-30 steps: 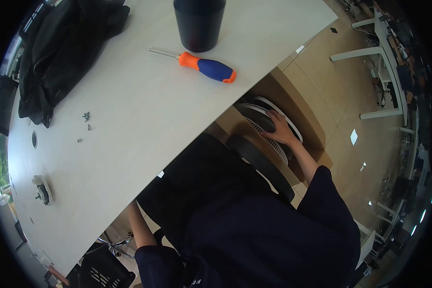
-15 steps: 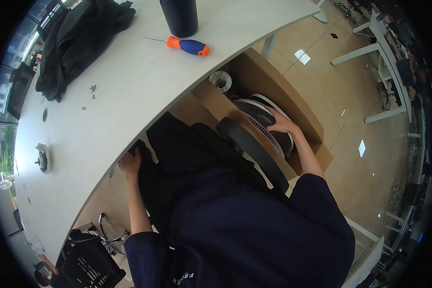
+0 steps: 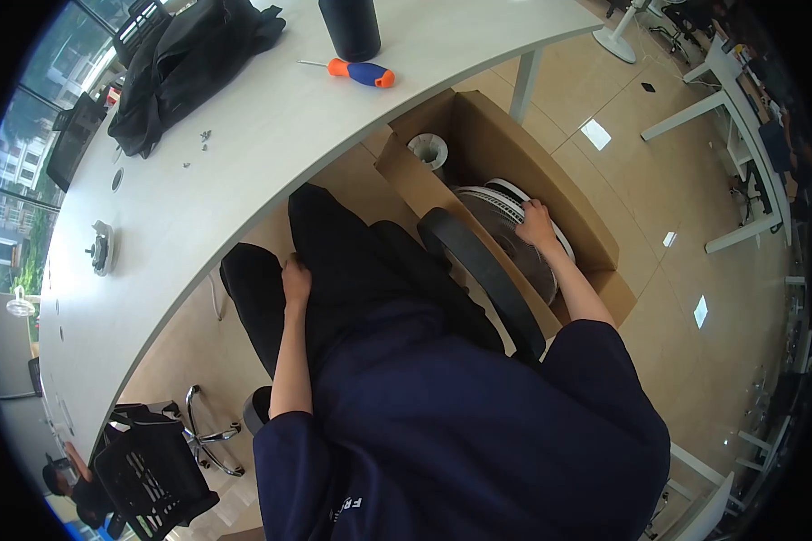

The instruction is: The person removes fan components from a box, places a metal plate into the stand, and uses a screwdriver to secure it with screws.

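Observation:
Inside an open cardboard box [image 3: 606,243] beside my chair, my right hand [image 3: 538,224] has its fingers curled over the rim of a round fan grille [image 3: 496,204] with thin wires and a white edge. More of the grille's wire mesh lies below my wrist. My left hand [image 3: 296,281] rests against my leg, in black trousers [image 3: 334,243], and holds nothing; its fingers are only partly visible, loosely apart. A white cylindrical roll or tube [image 3: 428,151] stands at the far end of the box.
On the white table [image 3: 271,135] lie an orange and blue screwdriver [image 3: 361,73], a black cup [image 3: 350,32], black cloth [image 3: 189,68], several small screws [image 3: 205,140] and a small motor-like part [image 3: 100,249]. A chair armrest [image 3: 483,279] stands between me and the box. Another person [image 3: 86,491] sits beyond the table's left end.
My right hand has shifted to the grille's white rim, and the grille's tilt in the box has changed. My left hand has drawn back from under the table edge along my leg.

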`<action>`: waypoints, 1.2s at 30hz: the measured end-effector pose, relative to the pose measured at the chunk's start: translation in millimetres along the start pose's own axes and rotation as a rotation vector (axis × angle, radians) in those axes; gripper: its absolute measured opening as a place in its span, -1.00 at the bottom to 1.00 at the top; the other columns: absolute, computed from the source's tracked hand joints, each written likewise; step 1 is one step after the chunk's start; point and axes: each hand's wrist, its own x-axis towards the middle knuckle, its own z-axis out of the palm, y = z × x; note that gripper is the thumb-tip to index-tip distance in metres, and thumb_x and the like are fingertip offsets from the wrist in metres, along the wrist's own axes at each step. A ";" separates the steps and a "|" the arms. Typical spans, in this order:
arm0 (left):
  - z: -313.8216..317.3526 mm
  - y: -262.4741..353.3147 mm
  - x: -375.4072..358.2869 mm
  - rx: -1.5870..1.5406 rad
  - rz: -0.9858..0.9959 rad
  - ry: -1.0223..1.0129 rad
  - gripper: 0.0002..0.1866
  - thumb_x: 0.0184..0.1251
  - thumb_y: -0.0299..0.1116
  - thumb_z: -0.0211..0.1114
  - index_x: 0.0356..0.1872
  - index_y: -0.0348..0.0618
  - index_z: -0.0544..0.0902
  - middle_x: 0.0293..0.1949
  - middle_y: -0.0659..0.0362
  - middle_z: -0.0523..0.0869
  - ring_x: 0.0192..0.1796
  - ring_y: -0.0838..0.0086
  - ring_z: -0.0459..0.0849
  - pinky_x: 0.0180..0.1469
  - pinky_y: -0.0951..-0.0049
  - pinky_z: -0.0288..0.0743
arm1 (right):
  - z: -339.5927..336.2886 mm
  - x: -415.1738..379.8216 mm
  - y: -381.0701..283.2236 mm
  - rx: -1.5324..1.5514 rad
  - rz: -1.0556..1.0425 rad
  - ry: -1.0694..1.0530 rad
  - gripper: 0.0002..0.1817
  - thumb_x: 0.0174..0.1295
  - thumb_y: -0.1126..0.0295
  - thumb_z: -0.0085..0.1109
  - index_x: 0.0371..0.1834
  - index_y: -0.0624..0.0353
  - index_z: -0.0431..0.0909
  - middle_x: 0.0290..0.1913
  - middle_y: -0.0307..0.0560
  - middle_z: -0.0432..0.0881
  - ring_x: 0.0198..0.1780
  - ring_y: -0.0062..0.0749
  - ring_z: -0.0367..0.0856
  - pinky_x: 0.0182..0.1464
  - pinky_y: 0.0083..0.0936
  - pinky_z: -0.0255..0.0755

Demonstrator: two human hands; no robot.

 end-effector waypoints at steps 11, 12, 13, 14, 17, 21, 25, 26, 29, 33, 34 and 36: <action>4.4 0.9 -15.6 -0.485 -0.061 0.053 -0.48 0.62 -0.11 -0.16 0.25 -0.35 0.49 0.17 -0.34 0.61 0.28 -0.22 0.52 0.30 0.02 0.42 | -3.9 11.5 -8.5 -0.099 0.004 -0.079 -0.45 0.06 0.35 0.30 0.15 0.34 0.51 0.14 0.29 0.59 0.21 0.20 0.54 0.29 -0.11 0.47; 3.6 0.9 -16.7 -0.487 -0.061 0.056 -0.48 0.62 -0.11 -0.16 0.25 -0.35 0.49 0.17 -0.34 0.61 0.28 -0.22 0.52 0.30 0.02 0.42 | -2.3 12.7 -5.4 -0.102 -0.060 -0.053 -0.45 0.07 0.34 0.31 0.16 0.33 0.51 0.13 0.30 0.61 0.19 0.21 0.55 0.29 -0.11 0.47; 2.7 0.8 -17.5 -0.485 -0.057 0.057 -0.48 0.62 -0.10 -0.16 0.26 -0.35 0.49 0.17 -0.34 0.60 0.29 -0.22 0.52 0.31 0.03 0.41 | -1.7 15.7 -2.8 -0.105 -0.063 -0.049 -0.45 0.07 0.34 0.31 0.16 0.33 0.51 0.13 0.30 0.61 0.19 0.21 0.55 0.29 -0.11 0.47; 4.0 -0.5 -17.2 -0.485 -0.054 0.059 -0.47 0.62 -0.10 -0.16 0.27 -0.35 0.49 0.18 -0.34 0.60 0.30 -0.21 0.51 0.32 0.03 0.41 | -7.1 17.1 -4.7 -0.170 -0.089 -0.110 -0.46 0.07 0.34 0.30 0.15 0.34 0.52 0.12 0.31 0.61 0.20 0.21 0.55 0.29 -0.11 0.48; 5.6 -4.0 -15.7 -0.496 -0.039 0.046 -0.45 0.62 -0.08 -0.17 0.29 -0.35 0.47 0.19 -0.34 0.59 0.30 -0.20 0.51 0.33 0.04 0.40 | -16.5 11.8 -13.4 -0.251 -0.106 -0.163 -0.49 0.07 0.39 0.28 0.13 0.34 0.52 0.09 0.32 0.63 0.18 0.21 0.58 0.27 -0.10 0.49; 4.7 -3.8 -17.5 -0.497 -0.046 0.044 -0.44 0.62 -0.06 -0.17 0.30 -0.35 0.46 0.20 -0.33 0.59 0.31 -0.19 0.52 0.34 0.05 0.39 | -10.7 8.5 -16.6 -0.229 -0.099 -0.085 -0.53 0.06 0.42 0.27 0.07 0.37 0.53 -0.04 0.36 0.69 0.06 0.19 0.68 0.18 -0.07 0.56; 4.7 -8.8 -18.6 -0.496 -0.038 0.033 -0.41 0.61 -0.03 -0.17 0.34 -0.34 0.43 0.22 -0.34 0.58 0.32 -0.17 0.52 0.35 0.07 0.38 | -13.6 4.1 -10.4 -0.303 -0.246 -0.020 -0.59 0.04 0.45 0.27 -0.01 0.36 0.52 -0.26 0.31 0.73 -0.18 0.16 0.76 -0.06 -0.07 0.66; 4.7 -7.3 -18.9 -0.487 -0.043 0.021 -0.40 0.61 -0.02 -0.17 0.35 -0.34 0.42 0.23 -0.34 0.57 0.33 -0.17 0.51 0.35 0.07 0.38 | -18.0 7.2 -9.2 -0.312 -0.250 -0.007 -0.59 0.04 0.45 0.27 -0.01 0.36 0.52 -0.26 0.31 0.73 -0.18 0.16 0.76 -0.06 -0.07 0.66; 3.9 -8.8 -19.3 -0.508 -0.048 -0.011 -0.39 0.61 -0.01 -0.17 0.36 -0.33 0.41 0.24 -0.34 0.56 0.34 -0.17 0.50 0.36 0.07 0.37 | -24.6 6.1 -7.3 -0.348 -0.351 0.002 -0.61 0.01 0.49 0.24 -0.04 0.36 0.55 -0.35 0.27 0.72 -0.23 0.13 0.76 -0.09 -0.08 0.66; 8.7 -8.7 -18.6 -0.481 -0.053 -0.001 -0.40 0.61 -0.02 -0.17 0.36 -0.32 0.42 0.24 -0.34 0.56 0.33 -0.17 0.50 0.36 0.07 0.37 | -39.5 4.1 -11.3 -0.367 -0.378 -0.001 -0.64 0.00 0.51 0.22 -0.08 0.36 0.57 -0.40 0.27 0.71 -0.27 0.16 0.75 -0.13 -0.07 0.67; 9.1 -9.0 -17.6 -0.482 -0.047 -0.001 -0.40 0.61 -0.02 -0.17 0.36 -0.32 0.42 0.23 -0.33 0.57 0.33 -0.17 0.51 0.36 0.07 0.37 | -45.4 4.1 -12.9 -0.365 -0.378 0.024 -0.65 -0.01 0.51 0.21 -0.09 0.35 0.58 -0.41 0.27 0.70 -0.29 0.17 0.75 -0.15 -0.06 0.67; 6.6 -9.4 -17.6 -0.474 -0.047 -0.006 -0.41 0.61 -0.02 -0.17 0.35 -0.32 0.42 0.23 -0.33 0.57 0.33 -0.18 0.51 0.36 0.07 0.37 | -59.1 3.9 -17.2 -0.355 -0.378 0.040 -0.66 -0.01 0.52 0.20 -0.10 0.33 0.59 -0.42 0.27 0.70 -0.31 0.19 0.74 -0.17 -0.05 0.66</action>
